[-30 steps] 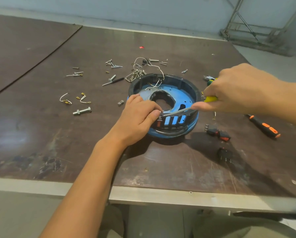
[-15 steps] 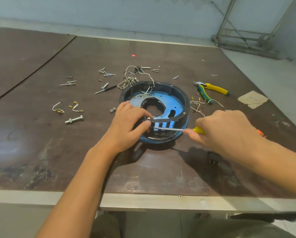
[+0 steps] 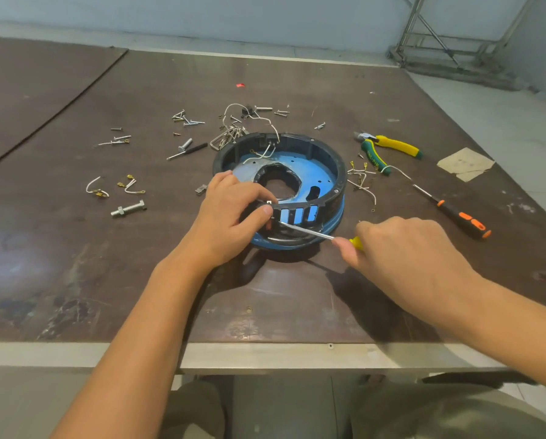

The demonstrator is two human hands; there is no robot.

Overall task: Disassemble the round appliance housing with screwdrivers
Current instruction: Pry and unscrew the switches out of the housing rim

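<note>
A worn brown table is strewn upper left with loose screws. At centre the round housing is gripped at its near rim by the left hand. A side fastener is apparently being worked; steady tip pressure is needed next. The yellow screwdriver is clasped by the right hand, lowered since a second ago.
</note>
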